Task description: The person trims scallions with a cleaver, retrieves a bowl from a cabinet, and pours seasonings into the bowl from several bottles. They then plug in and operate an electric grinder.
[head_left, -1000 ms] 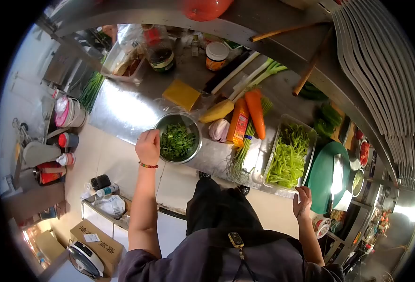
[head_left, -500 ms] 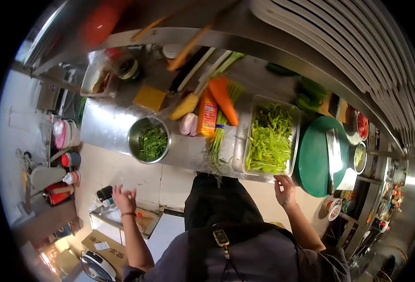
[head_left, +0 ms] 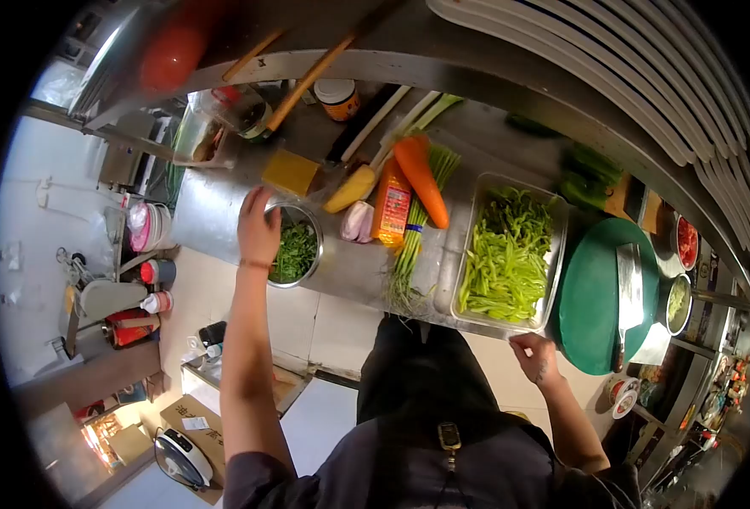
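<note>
My left hand (head_left: 258, 227) is over the left rim of a steel bowl (head_left: 318, 254) that holds chopped green herbs (head_left: 294, 252). Its fingers are bent and partly hidden, so what they hold, if anything, does not show. My right hand (head_left: 534, 355) hangs by the counter's front edge, just below a clear tray (head_left: 462, 316) of sliced green vegetables (head_left: 502, 271). Its fingers are curled together, and anything between them is too small to see. A yellow block (head_left: 291, 173) lies behind the bowl.
Carrots (head_left: 421, 180), an orange packet (head_left: 392, 206), a purple onion (head_left: 357, 222) and scallions (head_left: 407, 254) lie mid-counter. At right, a cleaver (head_left: 629, 288) rests on a green round board (head_left: 591, 297). A metal shelf (head_left: 477, 72) with stacked plates overhangs the back.
My left hand first dropped away from the bowl to below the counter, then rose back to its left rim. My right hand stayed near the tray's front corner. The camera view shifted.
</note>
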Available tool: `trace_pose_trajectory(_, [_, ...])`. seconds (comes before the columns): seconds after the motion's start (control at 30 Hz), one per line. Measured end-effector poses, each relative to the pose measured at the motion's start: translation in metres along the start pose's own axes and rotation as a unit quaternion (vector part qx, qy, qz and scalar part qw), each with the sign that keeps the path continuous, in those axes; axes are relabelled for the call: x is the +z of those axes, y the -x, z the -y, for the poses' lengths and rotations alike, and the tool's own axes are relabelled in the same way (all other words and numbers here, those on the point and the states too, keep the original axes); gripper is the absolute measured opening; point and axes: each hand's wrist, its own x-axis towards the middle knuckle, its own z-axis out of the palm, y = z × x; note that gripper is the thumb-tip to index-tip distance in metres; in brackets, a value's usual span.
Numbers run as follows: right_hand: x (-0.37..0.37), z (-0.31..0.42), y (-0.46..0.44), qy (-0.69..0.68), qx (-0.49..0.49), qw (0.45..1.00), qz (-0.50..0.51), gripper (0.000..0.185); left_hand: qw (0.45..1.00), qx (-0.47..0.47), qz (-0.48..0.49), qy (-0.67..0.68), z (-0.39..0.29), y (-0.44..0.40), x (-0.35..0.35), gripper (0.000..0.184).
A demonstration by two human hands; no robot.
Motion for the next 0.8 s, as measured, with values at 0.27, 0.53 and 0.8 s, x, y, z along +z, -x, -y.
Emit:
trace_pose_trajectory(0.27, [0.010, 0.017, 0.073, 0.012, 0.161, 0.979, -0.125, 0.010, 0.818, 0.204, 0.435, -0.315, 0.039, -0.127, 0.081, 0.080])
trace_pose_trajectory(0.53, [0.073, 0.055, 0.103, -0.004, 0.136, 0.991, -0.004, 0.018, 0.894, 0.191, 0.382, -0.133, 0.102, -0.147, 0.093, 0.073])
trace_pose_trajectory(0.8, [0.051, 0.063, 0.110, -0.012, 0.276, 0.960, -0.047, 0.017, 0.892, -0.073, 0.204, 0.396, 0.040, -0.119, 0.019, 0.057])
